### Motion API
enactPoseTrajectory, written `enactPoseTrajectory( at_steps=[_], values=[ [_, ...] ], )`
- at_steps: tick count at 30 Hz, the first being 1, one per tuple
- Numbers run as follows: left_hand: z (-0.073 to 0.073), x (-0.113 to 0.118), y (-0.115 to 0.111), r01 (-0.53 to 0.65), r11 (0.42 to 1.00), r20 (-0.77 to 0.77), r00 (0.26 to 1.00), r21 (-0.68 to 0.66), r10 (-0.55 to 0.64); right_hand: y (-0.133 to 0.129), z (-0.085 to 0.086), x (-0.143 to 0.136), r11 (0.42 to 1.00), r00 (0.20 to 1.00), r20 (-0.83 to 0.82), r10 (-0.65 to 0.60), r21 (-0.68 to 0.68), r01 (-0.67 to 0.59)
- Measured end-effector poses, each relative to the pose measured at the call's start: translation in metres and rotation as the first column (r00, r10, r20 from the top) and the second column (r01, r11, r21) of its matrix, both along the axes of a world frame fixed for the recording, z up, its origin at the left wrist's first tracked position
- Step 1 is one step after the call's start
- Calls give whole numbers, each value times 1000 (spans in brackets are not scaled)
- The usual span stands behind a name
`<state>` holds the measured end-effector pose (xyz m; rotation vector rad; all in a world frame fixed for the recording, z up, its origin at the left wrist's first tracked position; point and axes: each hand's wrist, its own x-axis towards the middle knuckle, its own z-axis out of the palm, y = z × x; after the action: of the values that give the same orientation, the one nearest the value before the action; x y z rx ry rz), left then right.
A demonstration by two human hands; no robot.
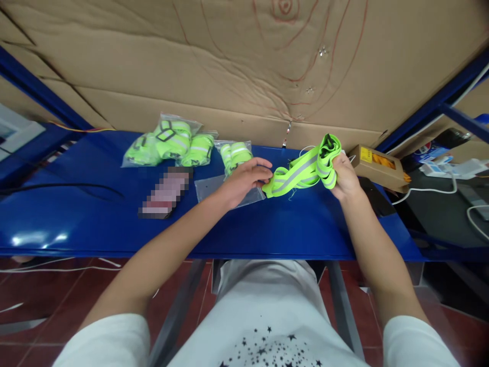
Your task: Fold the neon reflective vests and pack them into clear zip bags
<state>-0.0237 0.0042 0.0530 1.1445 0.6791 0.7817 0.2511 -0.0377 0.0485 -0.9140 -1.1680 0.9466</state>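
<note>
A neon-yellow reflective strap (296, 176) with a grey stripe stretches between my two hands above the blue table. My right hand (346, 176) is closed around its bunched, looped end. At the other end, my left hand (248, 178) has its fingers closed on the strap's edge, the thumb mostly hidden. Beneath my left hand lies a clear plastic bag (209, 189). Just behind that hand is a bagged neon strap (237, 153). Farther left sit more bagged straps (173, 140), one with a dark buckle showing through the plastic.
The blue table (95, 219) ends at a front edge close to my body. A blurred-out flat object (166, 193) lies left of my hands. At right stand an open cardboard box (378, 165) and a white cable (428, 190). A cardboard wall (229, 66) closes off the back.
</note>
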Motion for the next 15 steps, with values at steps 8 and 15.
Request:
enactPoseTrajectory(
  at_steps=[8,15],
  values=[
    [2,1,-7,88,996,-76,993,32,-85,-1,0,-2,1000,1000,-7,28,12,-28],
    [-12,3,-1,17,993,-146,989,119,1,-2,2,-6,999,999,-22,46,9,-46]
  ],
)
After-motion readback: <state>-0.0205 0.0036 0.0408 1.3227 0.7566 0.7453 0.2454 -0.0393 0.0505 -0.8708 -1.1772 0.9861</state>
